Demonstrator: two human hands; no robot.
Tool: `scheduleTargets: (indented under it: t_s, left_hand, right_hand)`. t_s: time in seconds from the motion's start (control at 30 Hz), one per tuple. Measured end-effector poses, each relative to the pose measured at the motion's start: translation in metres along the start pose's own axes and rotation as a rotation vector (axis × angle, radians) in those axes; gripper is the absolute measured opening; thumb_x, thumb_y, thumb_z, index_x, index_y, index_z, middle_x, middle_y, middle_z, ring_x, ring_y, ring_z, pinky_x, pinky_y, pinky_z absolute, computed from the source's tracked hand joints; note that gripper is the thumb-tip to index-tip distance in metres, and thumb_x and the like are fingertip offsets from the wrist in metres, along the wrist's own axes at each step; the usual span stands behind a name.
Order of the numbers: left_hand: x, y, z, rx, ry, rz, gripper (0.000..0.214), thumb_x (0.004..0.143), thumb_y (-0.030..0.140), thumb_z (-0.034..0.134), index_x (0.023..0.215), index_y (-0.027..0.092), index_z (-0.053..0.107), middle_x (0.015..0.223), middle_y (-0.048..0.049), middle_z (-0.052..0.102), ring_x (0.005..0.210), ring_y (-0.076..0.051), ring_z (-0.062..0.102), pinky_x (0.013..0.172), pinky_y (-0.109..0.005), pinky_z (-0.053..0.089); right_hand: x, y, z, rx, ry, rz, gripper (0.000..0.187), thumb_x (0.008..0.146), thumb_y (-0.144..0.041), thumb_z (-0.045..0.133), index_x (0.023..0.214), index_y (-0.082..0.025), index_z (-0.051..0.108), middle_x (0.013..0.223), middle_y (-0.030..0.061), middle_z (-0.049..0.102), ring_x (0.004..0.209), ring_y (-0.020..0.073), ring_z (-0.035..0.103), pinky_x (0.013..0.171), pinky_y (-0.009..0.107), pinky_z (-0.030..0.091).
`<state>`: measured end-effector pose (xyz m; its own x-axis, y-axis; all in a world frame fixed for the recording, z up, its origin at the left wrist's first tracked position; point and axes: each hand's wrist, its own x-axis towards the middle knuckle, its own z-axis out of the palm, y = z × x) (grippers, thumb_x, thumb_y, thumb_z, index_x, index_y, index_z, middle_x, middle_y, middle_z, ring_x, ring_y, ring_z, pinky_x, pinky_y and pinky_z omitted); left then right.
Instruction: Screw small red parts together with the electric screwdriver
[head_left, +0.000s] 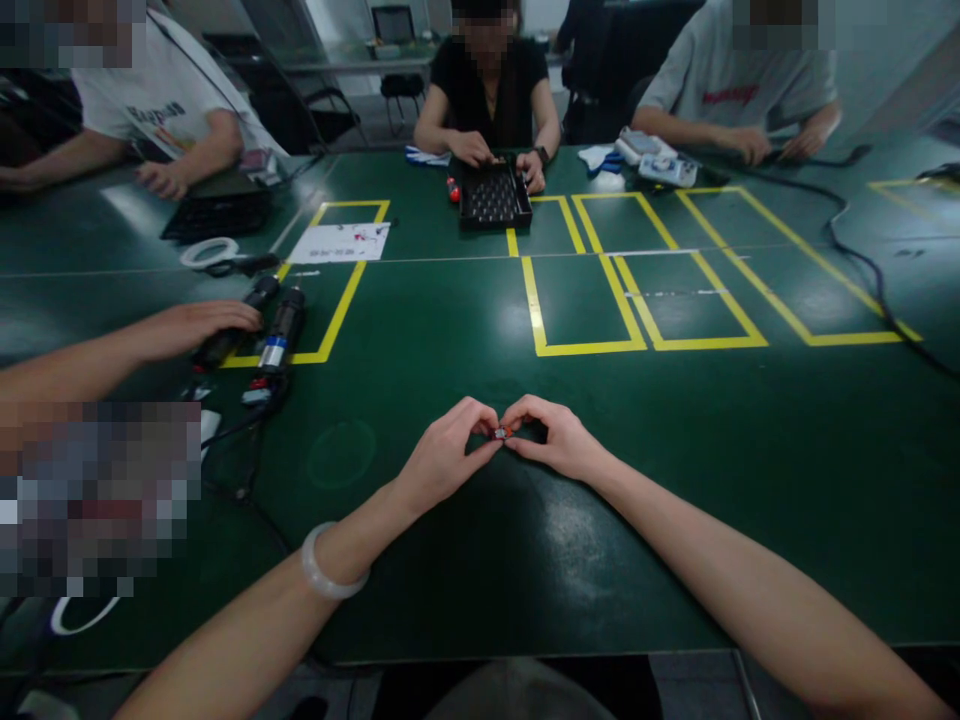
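Between my fingertips is a small red and silver-grey part [502,433], too small to name, held low over the green table [465,370]. My left hand [454,447] pinches it from the left with thumb and forefinger. From the right, my right hand [553,437] pinches the same part, also with thumb and forefinger. Both hands are closed on it and nearly meet. The fingertips cover most of the part. A pale bangle [322,572] circles my left wrist.
At the left, a co-worker's hand [217,322] rests on one of two black electric screwdrivers [283,325]. Across the table, a person handles a black compartment tray [495,195]. Yellow tape [592,349] marks rectangles. A paper sheet [322,245] lies left; a black cable [862,255] runs right.
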<state>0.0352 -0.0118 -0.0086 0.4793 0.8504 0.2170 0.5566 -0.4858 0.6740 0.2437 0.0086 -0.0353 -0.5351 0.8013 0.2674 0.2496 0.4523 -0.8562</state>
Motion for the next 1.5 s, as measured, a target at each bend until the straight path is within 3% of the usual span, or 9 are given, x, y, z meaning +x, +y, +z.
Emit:
scheduleTargets:
  t_s: [0.23, 0.33, 0.43, 0.63, 0.73, 0.83, 0.93, 1.07, 1.5]
  left_hand:
    - [-0.001, -0.001, -0.013, 0.099, -0.019, -0.008, 0.030, 0.089, 0.030, 0.060, 0.117, 0.023, 0.055, 0.104, -0.0058, 0.060, 0.098, -0.020, 0.061, 0.085, -0.034, 0.050]
    - [0.001, -0.005, -0.037, 0.264, -0.014, -0.085, 0.025, 0.092, 0.037, 0.054, 0.112, 0.022, 0.059, 0.109, -0.0063, 0.061, 0.098, -0.021, 0.061, 0.085, -0.035, 0.049]
    - [-0.004, -0.020, -0.076, 0.460, 0.049, -0.309, 0.030, 0.094, 0.046, 0.046, 0.100, 0.021, 0.061, 0.104, -0.0063, 0.062, 0.092, -0.022, 0.061, 0.078, -0.036, 0.049]
    - [-0.058, -0.080, -0.154, 0.830, 0.278, -0.637, 0.047, 0.087, 0.057, 0.045, 0.100, 0.016, 0.063, 0.105, -0.0149, 0.061, 0.104, -0.039, 0.058, 0.080, -0.051, 0.046]
    - [-0.092, -0.108, -0.174, 0.879, 0.384, -0.708, 0.057, 0.077, 0.069, 0.048, 0.096, 0.018, 0.064, 0.093, -0.0111, 0.061, 0.109, -0.046, 0.056, 0.073, -0.053, 0.042]
    - [-0.108, -0.122, -0.182, 0.858, 0.303, -0.864, 0.059, 0.070, 0.076, 0.052, 0.084, 0.021, 0.066, 0.072, -0.0085, 0.061, 0.098, -0.044, 0.062, 0.068, -0.053, 0.043]
    - [-0.100, -0.117, -0.178, 0.844, 0.058, -1.063, 0.066, 0.078, 0.077, 0.039, 0.098, 0.022, 0.069, 0.085, -0.0145, 0.066, 0.094, -0.044, 0.064, 0.070, -0.055, 0.047]
    - [-0.073, -0.096, -0.156, 0.909, -0.122, -0.985, 0.068, 0.091, 0.065, 0.022, 0.107, 0.016, 0.066, 0.099, -0.0184, 0.066, 0.096, -0.041, 0.064, 0.073, -0.052, 0.050]
    - [-0.005, -0.027, -0.051, 0.936, -0.101, -0.564, 0.052, 0.099, 0.048, 0.025, 0.095, 0.013, 0.063, 0.085, -0.0157, 0.070, 0.079, -0.032, 0.069, 0.067, -0.037, 0.050]
  right_hand:
    - [-0.002, -0.001, -0.001, 0.033, 0.068, 0.041, 0.015, 0.081, -0.016, 0.066, 0.096, -0.019, 0.064, 0.091, 0.0029, 0.067, 0.082, 0.0156, 0.062, 0.078, 0.030, 0.049]
    - [-0.002, 0.000, -0.001, 0.025, 0.061, 0.051, 0.016, 0.081, -0.015, 0.066, 0.097, -0.019, 0.064, 0.092, 0.0032, 0.067, 0.083, 0.0156, 0.062, 0.078, 0.030, 0.049]
    - [-0.002, 0.001, -0.001, 0.020, 0.053, 0.066, 0.017, 0.081, -0.015, 0.066, 0.097, -0.019, 0.064, 0.091, 0.0035, 0.067, 0.082, 0.0156, 0.062, 0.077, 0.030, 0.049]
    - [-0.001, 0.000, 0.000, 0.018, 0.048, 0.091, 0.017, 0.080, -0.015, 0.066, 0.096, -0.018, 0.064, 0.091, 0.0037, 0.068, 0.082, 0.0156, 0.063, 0.077, 0.030, 0.050]
    - [-0.001, 0.000, 0.000, 0.021, 0.045, 0.096, 0.017, 0.081, -0.015, 0.066, 0.097, -0.018, 0.064, 0.091, 0.0038, 0.068, 0.082, 0.0155, 0.063, 0.077, 0.030, 0.050]
    - [-0.001, 0.001, 0.000, 0.025, 0.045, 0.093, 0.016, 0.081, -0.016, 0.066, 0.097, -0.017, 0.064, 0.091, 0.0036, 0.067, 0.082, 0.0151, 0.063, 0.077, 0.029, 0.049]
    - [-0.001, 0.002, 0.000, 0.021, 0.050, 0.086, 0.016, 0.081, -0.016, 0.066, 0.097, -0.017, 0.063, 0.090, 0.0033, 0.066, 0.081, 0.0147, 0.062, 0.077, 0.029, 0.049]
    - [-0.001, 0.001, 0.000, 0.014, 0.056, 0.086, 0.016, 0.081, -0.016, 0.066, 0.097, -0.018, 0.063, 0.090, 0.0029, 0.066, 0.081, 0.0145, 0.062, 0.077, 0.029, 0.049]
    - [0.000, -0.001, 0.000, -0.010, 0.102, 0.091, 0.014, 0.083, -0.017, 0.066, 0.098, -0.018, 0.064, 0.090, 0.0028, 0.067, 0.081, 0.0151, 0.062, 0.076, 0.029, 0.049]
